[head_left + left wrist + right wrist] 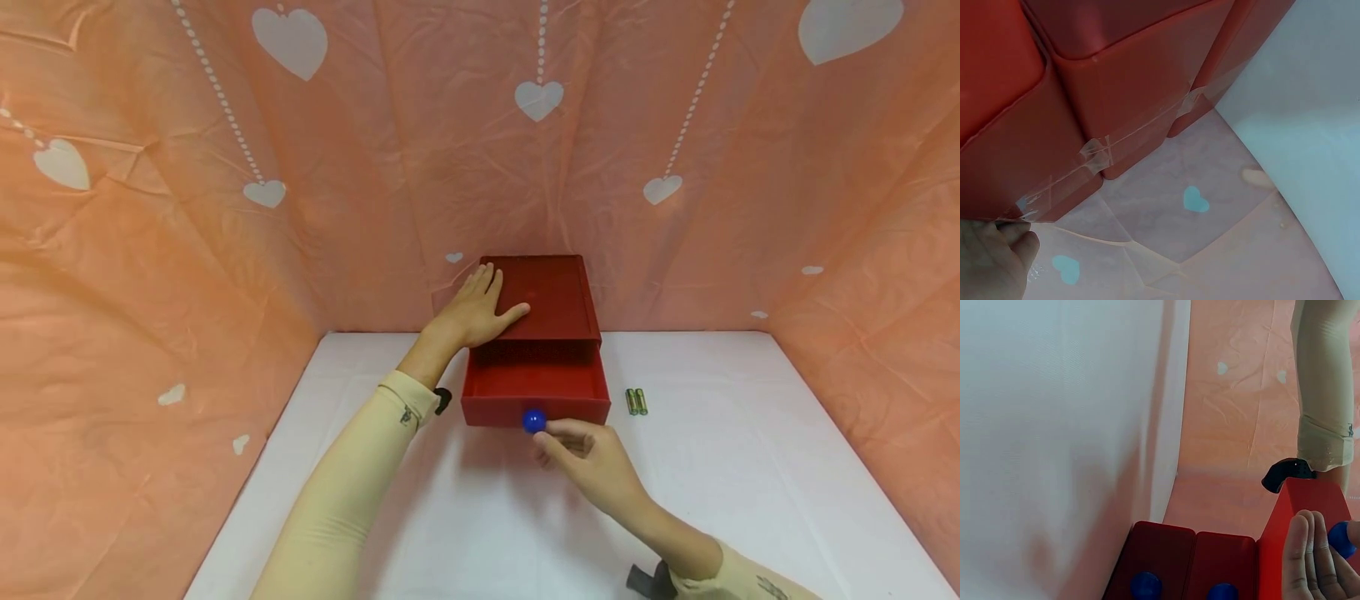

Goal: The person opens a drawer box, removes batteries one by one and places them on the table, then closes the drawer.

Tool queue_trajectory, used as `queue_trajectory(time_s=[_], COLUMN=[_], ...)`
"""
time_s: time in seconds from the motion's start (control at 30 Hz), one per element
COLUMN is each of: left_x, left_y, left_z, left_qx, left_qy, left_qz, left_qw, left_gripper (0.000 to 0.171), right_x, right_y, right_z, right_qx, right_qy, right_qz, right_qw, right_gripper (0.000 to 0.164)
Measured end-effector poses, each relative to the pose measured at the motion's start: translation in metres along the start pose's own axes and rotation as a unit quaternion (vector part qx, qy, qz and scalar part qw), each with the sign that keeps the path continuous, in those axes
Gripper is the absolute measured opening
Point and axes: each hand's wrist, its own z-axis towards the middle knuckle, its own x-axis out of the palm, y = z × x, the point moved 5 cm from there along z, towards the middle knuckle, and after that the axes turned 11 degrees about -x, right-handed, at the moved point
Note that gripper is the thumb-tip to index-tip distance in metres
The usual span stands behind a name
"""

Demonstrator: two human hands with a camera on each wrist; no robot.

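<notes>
A red drawer cabinet (551,287) stands against the backdrop, its top drawer (491,412) pulled out toward me. No item shows on the visible part of the drawer's floor. My left hand (474,315) rests with spread fingers on the left part of the cabinet's top. At the drawer front, my right hand (596,467) pinches the round blue knob (534,421) between thumb and fingers. Two lower drawers (1163,550), both closed, carry blue knobs (1146,585) of their own. Clear tape (1094,156) runs along the cabinet's red sections.
Two green-and-gold batteries (636,402) lie side by side on the white table (720,467), right of the drawer. Peach sheets (420,167) with white hearts enclose the table at the back and sides.
</notes>
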Motion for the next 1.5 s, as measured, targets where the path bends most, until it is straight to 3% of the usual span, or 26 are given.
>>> queue_trajectory(time_s=[0.2,0.6,1.07,1.5], left_x=[0.001,0.000,0.000,-0.001], left_y=[0.001,0.000,-0.001,-0.002], left_z=[0.000,-0.002,-0.002,-0.002], left_qx=[0.001,-0.003,-0.003,-0.002], left_qy=[0.002,0.006,0.007,0.006], left_qz=[0.000,0.004,0.006,0.018], left_qw=[1.0000,1.0000,1.0000,0.9998], left_gripper=[0.098,0.097,0.098,0.098], right_x=[-0.002,-0.007,-0.010,-0.013], right_y=[-0.001,-0.008,-0.017,-0.023], right_z=[0.007,0.024,0.045,0.063], right_qx=[0.007,-0.016,-0.011,0.002], right_qy=[-0.005,-0.013,-0.036,-0.049], right_qz=[-0.004,-0.006,0.023,0.015], right_qw=[1.000,1.000,0.999,0.999], right_gripper=[0.021,0.027,0.028,0.034])
